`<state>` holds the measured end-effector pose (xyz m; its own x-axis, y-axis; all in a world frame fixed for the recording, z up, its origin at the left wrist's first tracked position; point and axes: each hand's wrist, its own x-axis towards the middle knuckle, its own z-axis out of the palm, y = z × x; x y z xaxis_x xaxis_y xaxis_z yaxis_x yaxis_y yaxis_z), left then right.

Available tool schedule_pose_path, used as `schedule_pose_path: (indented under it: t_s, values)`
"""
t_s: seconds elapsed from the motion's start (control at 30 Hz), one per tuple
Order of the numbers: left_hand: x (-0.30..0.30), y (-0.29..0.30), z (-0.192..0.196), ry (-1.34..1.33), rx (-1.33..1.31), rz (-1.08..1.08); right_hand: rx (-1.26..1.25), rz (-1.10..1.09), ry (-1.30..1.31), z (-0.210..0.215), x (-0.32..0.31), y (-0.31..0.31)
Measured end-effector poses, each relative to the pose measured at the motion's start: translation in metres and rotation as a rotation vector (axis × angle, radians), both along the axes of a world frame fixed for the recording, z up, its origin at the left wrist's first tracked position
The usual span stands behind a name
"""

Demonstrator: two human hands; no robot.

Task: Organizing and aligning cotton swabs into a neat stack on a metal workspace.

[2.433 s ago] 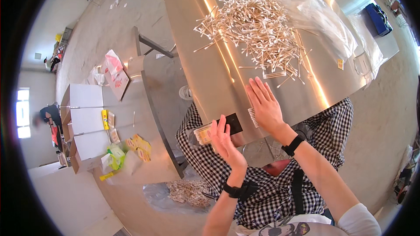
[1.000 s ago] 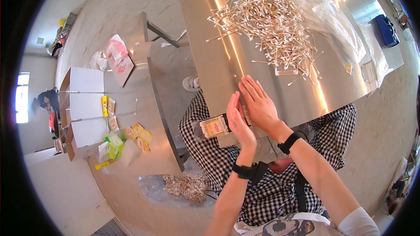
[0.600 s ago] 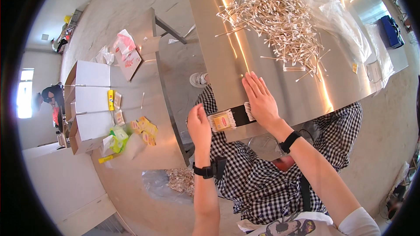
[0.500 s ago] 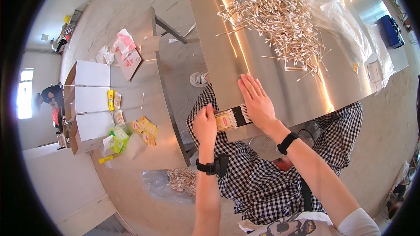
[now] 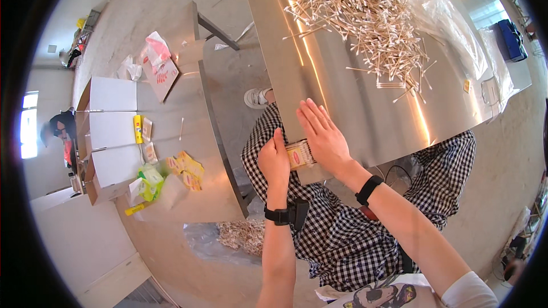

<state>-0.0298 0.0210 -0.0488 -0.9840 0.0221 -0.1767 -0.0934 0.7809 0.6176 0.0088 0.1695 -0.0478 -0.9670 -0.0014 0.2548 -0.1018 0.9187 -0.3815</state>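
A small box of cotton swabs (image 5: 298, 155) with a yellow and red label lies between my hands, at the near left edge of the metal table. My left hand (image 5: 275, 158) is closed around its left end, the thumb pointing up. Against the box's right end rests my right hand (image 5: 326, 140), palm inward, with the fingers stretched out straight. The right hand hides that end of the box. Farther up the metal table (image 5: 354, 111) lies a big loose pile of cotton swabs (image 5: 377, 28), with a few swabs lined up at its near edge.
Clear plastic bags (image 5: 451, 28) and a blue case (image 5: 511, 40) lie on the table's right. A lower table at left holds an open white carton (image 5: 114, 131), yellow packets (image 5: 187, 170) and a green package (image 5: 150, 182). Below it sits a bag of swabs (image 5: 240, 236).
The box's inner part with swabs stuck out, showing a dark strip; now it is pushed in and the box is shorter. My hands have come closer together.
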Motion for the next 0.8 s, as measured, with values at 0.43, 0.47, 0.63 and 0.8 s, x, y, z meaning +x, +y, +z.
schedule_pose_path:
  t_s: [0.43,0.47,0.63,0.8]
  values:
    - [0.003,0.010,0.012,0.089,-0.196,-0.034,-0.551,-0.063,0.061,0.006,-0.012,-0.050]
    - [0.003,0.010,0.012,0.082,-0.189,-0.038,-0.715,-0.075,0.051,0.009,-0.012,-0.052]
    - [-0.002,-0.025,0.026,-0.087,0.112,-0.175,-1.357,-0.243,-0.016,0.018,0.007,-0.020]
    - [0.005,-0.049,0.060,0.073,-0.069,-0.677,-1.528,-0.234,0.059,0.007,0.036,-0.003]
